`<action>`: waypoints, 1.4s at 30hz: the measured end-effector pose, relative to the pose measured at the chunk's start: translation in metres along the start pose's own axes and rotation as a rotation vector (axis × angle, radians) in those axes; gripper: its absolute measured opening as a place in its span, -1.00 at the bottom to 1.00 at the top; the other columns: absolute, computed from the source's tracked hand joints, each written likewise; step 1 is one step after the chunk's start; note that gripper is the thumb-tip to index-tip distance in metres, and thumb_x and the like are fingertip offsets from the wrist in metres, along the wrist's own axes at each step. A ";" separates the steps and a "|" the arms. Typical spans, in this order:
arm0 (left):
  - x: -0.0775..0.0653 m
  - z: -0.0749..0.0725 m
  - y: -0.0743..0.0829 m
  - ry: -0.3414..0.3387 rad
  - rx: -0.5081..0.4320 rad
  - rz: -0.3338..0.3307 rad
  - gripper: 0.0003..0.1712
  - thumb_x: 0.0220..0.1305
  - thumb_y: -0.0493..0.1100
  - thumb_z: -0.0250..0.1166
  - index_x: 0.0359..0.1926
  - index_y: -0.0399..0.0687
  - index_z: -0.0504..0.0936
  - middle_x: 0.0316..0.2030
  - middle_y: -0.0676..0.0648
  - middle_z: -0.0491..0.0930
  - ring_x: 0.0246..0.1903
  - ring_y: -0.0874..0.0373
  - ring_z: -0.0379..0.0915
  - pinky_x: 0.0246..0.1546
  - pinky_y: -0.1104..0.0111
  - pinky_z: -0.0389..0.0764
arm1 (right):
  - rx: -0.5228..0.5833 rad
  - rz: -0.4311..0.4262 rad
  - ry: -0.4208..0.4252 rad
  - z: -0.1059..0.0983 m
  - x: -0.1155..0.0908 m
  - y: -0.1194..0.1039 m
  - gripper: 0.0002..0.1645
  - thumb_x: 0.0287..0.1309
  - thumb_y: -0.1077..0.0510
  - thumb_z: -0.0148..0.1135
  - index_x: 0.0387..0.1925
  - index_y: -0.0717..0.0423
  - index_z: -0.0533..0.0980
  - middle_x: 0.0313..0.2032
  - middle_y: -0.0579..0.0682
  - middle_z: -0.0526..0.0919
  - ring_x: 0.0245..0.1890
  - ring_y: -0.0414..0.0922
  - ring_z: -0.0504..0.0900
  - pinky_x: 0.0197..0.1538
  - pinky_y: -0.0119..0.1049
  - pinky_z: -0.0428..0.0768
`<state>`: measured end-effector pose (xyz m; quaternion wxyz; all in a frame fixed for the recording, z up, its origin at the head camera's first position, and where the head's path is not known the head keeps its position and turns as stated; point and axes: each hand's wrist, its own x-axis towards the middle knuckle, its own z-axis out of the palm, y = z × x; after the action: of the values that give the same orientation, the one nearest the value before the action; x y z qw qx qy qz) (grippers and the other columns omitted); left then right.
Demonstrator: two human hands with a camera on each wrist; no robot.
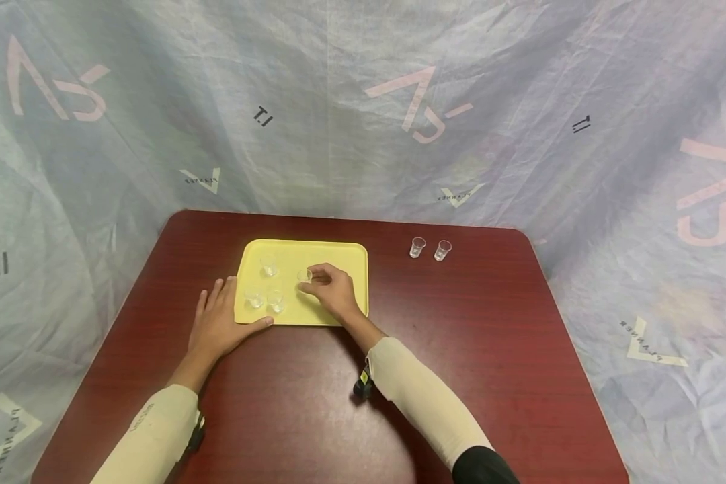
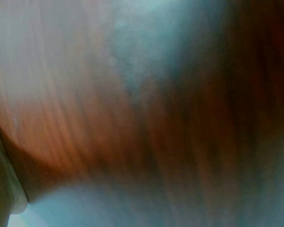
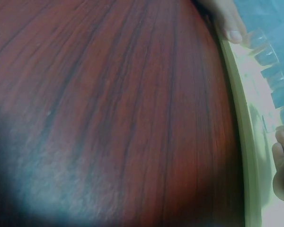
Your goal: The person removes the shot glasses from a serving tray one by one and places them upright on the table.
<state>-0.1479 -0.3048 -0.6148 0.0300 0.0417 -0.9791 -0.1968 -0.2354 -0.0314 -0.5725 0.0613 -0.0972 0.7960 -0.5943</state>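
Note:
A yellow tray [image 1: 339, 250] lies on the dark red table, with several small clear cups on it. My right hand [image 1: 334, 289] pinches one clear cup [image 1: 304, 275] between thumb and fingers, over the middle of the tray. Left of it stand a cup [image 1: 269, 266] at the back and two more, one cup [image 1: 254, 298] and another cup [image 1: 275, 301], near the front edge. My left hand [image 1: 220, 319] rests at the tray's front left corner, fingers spread along the side and thumb along the front edge. The left wrist view is mostly blurred wood.
Two more clear cups, one cup [image 1: 417, 247] beside another cup [image 1: 442, 251], stand on the table [image 1: 460, 349] at the back right, outside the tray. A grey printed cloth [image 1: 314, 134] hangs behind the table and along its sides.

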 end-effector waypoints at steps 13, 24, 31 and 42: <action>0.002 -0.002 0.002 0.000 -0.006 0.012 0.66 -0.14 0.85 0.16 0.70 -0.06 -0.23 0.67 -0.25 -0.06 0.68 -0.22 -0.27 0.65 -0.19 -0.35 | 0.109 -0.005 0.037 -0.024 -0.011 0.007 -0.52 0.00 0.15 0.64 0.00 0.12 0.72 -0.10 0.10 0.81 -0.10 -0.06 0.78 0.08 -0.29 0.76; -0.003 -0.005 0.004 0.005 -0.009 0.017 0.65 -0.11 0.83 0.18 0.70 -0.07 -0.22 0.66 -0.26 -0.05 0.67 -0.23 -0.26 0.65 -0.20 -0.33 | 0.125 -0.014 0.063 -0.044 -0.025 0.011 -0.49 0.00 0.19 0.65 0.04 0.17 0.71 -0.06 0.22 0.80 -0.07 0.09 0.79 0.03 -0.34 0.76; -0.004 -0.005 0.001 0.018 -0.007 0.020 0.63 -0.10 0.82 0.19 0.70 -0.07 -0.21 0.66 -0.26 -0.05 0.67 -0.23 -0.25 0.65 -0.21 -0.33 | 0.146 -0.045 0.090 -0.053 -0.032 0.009 -0.54 -0.03 0.20 0.66 -0.03 0.13 0.74 -0.14 0.17 0.82 -0.18 -0.09 0.79 -0.01 -0.38 0.76; -0.002 -0.002 0.003 0.013 -0.010 0.024 0.64 -0.10 0.83 0.18 0.70 -0.06 -0.23 0.66 -0.26 -0.06 0.67 -0.23 -0.25 0.64 -0.22 -0.32 | 0.177 -0.075 0.140 -0.078 -0.035 0.012 -0.56 -0.01 0.19 0.65 -0.03 0.12 0.74 -0.13 0.20 0.82 -0.22 -0.15 0.79 -0.04 -0.40 0.76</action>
<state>-0.1462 -0.3031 -0.6118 0.0390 0.0313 -0.9783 -0.2012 -0.2188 0.0526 -0.5624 -0.0087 -0.0794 0.7386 -0.6693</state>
